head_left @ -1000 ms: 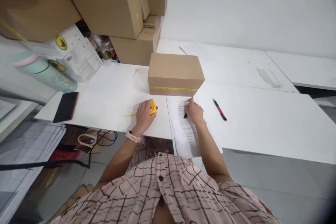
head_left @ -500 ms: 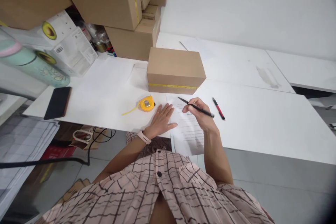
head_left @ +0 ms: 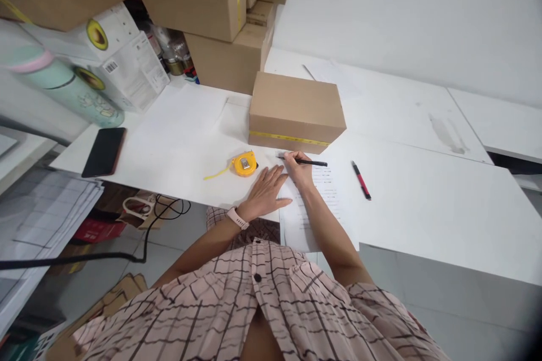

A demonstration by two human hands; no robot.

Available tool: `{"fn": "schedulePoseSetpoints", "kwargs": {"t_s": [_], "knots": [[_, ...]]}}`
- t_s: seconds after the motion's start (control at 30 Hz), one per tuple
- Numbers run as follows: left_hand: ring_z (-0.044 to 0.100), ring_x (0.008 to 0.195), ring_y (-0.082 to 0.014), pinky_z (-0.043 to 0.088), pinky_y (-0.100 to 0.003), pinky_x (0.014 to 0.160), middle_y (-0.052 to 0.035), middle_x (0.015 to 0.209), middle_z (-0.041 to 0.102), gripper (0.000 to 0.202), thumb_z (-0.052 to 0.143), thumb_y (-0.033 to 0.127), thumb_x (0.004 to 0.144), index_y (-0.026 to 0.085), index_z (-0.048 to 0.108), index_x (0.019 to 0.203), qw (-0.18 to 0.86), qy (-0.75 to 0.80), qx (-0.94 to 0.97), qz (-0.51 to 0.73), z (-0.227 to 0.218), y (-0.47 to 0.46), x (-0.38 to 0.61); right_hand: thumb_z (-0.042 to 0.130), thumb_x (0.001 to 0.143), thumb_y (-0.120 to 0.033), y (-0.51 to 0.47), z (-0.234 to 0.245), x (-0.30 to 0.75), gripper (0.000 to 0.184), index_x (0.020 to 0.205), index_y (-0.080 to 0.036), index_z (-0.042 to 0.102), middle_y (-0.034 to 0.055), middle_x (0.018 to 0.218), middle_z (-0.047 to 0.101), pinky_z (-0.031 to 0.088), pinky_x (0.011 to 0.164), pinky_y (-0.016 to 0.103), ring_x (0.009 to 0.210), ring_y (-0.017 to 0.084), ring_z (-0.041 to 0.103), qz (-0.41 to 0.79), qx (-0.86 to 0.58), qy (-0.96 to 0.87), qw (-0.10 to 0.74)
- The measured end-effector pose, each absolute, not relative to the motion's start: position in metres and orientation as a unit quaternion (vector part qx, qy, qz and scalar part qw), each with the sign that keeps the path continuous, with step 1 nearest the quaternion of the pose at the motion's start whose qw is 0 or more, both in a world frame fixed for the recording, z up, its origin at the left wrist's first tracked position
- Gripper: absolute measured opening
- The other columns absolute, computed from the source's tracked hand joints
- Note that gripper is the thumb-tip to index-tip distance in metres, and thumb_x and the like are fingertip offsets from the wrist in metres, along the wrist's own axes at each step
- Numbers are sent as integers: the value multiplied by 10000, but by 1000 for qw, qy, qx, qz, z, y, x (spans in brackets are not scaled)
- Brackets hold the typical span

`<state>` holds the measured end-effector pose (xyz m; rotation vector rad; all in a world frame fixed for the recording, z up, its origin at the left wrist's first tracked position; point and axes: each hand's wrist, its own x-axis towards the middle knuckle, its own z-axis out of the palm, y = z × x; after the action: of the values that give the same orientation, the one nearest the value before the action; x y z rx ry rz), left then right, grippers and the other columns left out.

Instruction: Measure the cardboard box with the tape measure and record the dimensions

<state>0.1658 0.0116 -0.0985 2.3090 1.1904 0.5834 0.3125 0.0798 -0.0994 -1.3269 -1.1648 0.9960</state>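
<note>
My right hand (head_left: 298, 170) grips a black pen (head_left: 313, 163), its tip at the upper left part of a printed sheet of paper (head_left: 328, 203). The sheet hangs over the table's front edge. My left hand (head_left: 267, 192) lies flat with fingers stretched at the sheet's left edge, a pale watch on its wrist. Just left of those fingers sits a yellow tape measure (head_left: 244, 164) with a short length of tape out. Behind both hands stands a closed cardboard box (head_left: 296, 107) with a yellow strip along its front. A red and black pen (head_left: 361, 180) lies to the right.
A dark phone (head_left: 104, 152) and a mint green bottle (head_left: 84, 90) are at the left. Stacked cardboard boxes (head_left: 224, 59) and white boxes with avocado pictures (head_left: 131, 76) stand at the back left. The white table (head_left: 415, 192) stretches right, with a wall behind.
My right hand has come left and down onto the sheet, bringing the black pen's tip near its top left. My left hand stays flat. The whole view has shifted slightly.
</note>
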Motion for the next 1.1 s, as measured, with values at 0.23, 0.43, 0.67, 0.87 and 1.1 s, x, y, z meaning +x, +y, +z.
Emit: {"fn": "schedulePoseSetpoints", "kwargs": {"t_s": [0.23,0.43,0.67,0.87,1.1], "knots": [[233,1511,-335,144,-541,1240,-190,1596,322,636,607,483,894,145,428,1402,163,450,864,155,-92,10,166,716,771,-542,80,-107,313,360,791,-215,567,-14,691,618,454,640,288,639,139,551,416,-527,-511,537],[193,1521,-349,160,-539,1243,-195,1608,284,657,637,491,878,132,450,1394,164,457,858,167,-96,10,166,532,906,-568,76,-108,313,346,834,-233,481,-48,569,515,387,533,274,522,132,474,389,-559,-509,527],[239,1499,-359,183,-542,1238,-190,1576,334,653,650,497,870,133,464,1380,149,460,859,167,-97,10,166,629,836,-502,81,-108,314,313,795,-226,485,-51,602,529,403,576,268,560,126,483,378,-562,-528,512],[251,1492,-362,196,-542,1232,-180,1554,372,651,645,503,869,137,466,1376,142,458,862,163,-96,11,166,576,845,-410,81,-108,314,253,721,-229,451,-68,557,447,349,554,265,534,113,417,325,-585,-562,485],[240,1496,-365,188,-546,1232,-179,1553,372,639,644,508,866,140,478,1360,149,457,861,167,-97,11,166,568,846,-424,80,-104,313,258,729,-228,448,-63,569,463,358,566,268,543,116,425,324,-590,-565,477]]}}
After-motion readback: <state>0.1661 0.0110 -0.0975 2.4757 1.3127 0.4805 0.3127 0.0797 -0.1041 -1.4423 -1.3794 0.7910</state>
